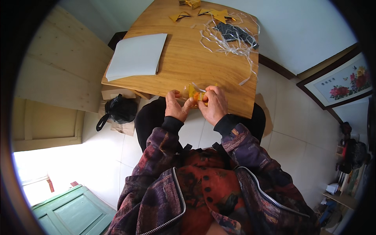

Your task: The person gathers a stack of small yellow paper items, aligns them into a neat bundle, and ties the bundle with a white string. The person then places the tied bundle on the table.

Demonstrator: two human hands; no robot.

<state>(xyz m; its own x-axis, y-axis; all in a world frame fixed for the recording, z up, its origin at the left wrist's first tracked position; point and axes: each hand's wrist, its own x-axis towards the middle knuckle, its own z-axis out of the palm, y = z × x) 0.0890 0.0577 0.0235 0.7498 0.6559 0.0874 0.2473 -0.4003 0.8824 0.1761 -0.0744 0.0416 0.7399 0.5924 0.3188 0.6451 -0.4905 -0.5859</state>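
Observation:
At the near edge of the wooden table, both hands are closed on a small shiny gold folded piece, which looks like card or foil paper. My left hand pinches its left side between thumb and fingers. My right hand grips the right side, thumb and fingertips close to the left thumb. A thin whitish ribbon shows between the hands at the piece. The fingers cover much of it, so its full shape cannot be made out.
A stack of white sheets lies on the left. Several gold folded pieces lie at the far end, beside tangled white ribbons and a dark grey cloth-like thing. A black plastic bag sits below, left of my knees.

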